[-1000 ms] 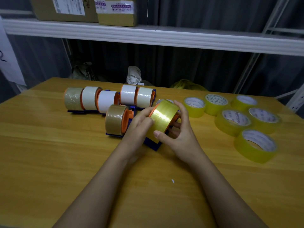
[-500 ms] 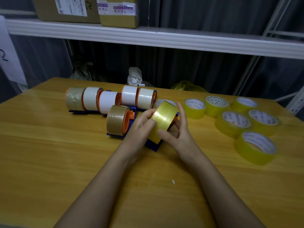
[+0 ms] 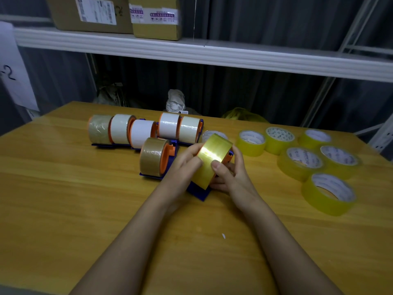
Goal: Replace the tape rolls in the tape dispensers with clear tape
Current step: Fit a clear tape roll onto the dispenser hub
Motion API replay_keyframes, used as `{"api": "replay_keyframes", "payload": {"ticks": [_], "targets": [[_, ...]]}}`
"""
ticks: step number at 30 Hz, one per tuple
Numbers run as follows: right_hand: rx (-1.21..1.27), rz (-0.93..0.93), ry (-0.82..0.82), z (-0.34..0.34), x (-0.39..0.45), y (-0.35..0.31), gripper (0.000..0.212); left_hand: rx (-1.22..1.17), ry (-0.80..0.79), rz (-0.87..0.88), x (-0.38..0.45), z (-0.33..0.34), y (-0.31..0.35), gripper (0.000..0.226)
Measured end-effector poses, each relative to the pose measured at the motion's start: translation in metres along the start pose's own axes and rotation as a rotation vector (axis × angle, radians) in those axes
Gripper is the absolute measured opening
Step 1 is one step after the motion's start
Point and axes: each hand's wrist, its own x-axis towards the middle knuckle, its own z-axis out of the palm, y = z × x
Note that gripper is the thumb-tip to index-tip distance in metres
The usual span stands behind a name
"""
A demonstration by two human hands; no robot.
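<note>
Meanwhile both hands, left hand [image 3: 187, 165] and right hand [image 3: 228, 177], had kept gripping the yellowish clear tape roll [image 3: 212, 158], turning it slightly on the blue plastic dispenser [image 3: 198, 191], seemingly almost seated.

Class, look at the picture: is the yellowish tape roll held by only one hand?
No. Both the left hand and the right hand hold the yellowish tape roll.

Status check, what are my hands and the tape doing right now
Left hand and right hand both grip the clear tape roll on its blue dispenser. Brown-roll dispenser close beside left hand.
</note>
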Motion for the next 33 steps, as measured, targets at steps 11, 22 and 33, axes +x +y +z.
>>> {"api": "replay_keyframes", "payload": {"ticks": [11, 22, 33], "targets": [[-0.019, -0.124, 0.019, 0.002, 0.0, 0.002, 0.077, -0.006, 0.035, -0.016, 0.002, -0.001, -0.002, 0.037], [-0.107, -0.204, 0.039, 0.004, -0.003, -0.002, 0.09, -0.057, 0.05, -0.014, 0.002, 0.002, 0.001, 0.027], [-0.049, -0.155, 0.031, 0.005, -0.002, -0.001, 0.079, -0.069, 0.048, 0.001, 0.003, 0.001, -0.003, 0.034]]}}
